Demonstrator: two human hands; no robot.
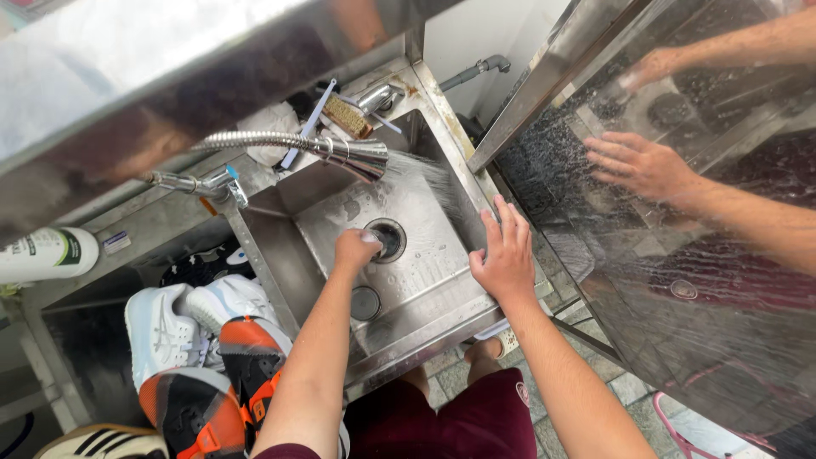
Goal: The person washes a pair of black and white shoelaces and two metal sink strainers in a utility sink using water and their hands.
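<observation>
steel sink point(425, 293) under running sprayer point(353, 155): left hand point(355, 251) closed at the drain point(388, 239), contents unclear; right hand point(504, 255) flat, empty, bracing on rim.

a white bottle point(42, 253) with a green-banded label lies far left.

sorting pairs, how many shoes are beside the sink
5 at least, all left of the sink: two white sneakers, two orange-black shoes, one striped shoe at the bottom edge. More may be hidden.
</observation>
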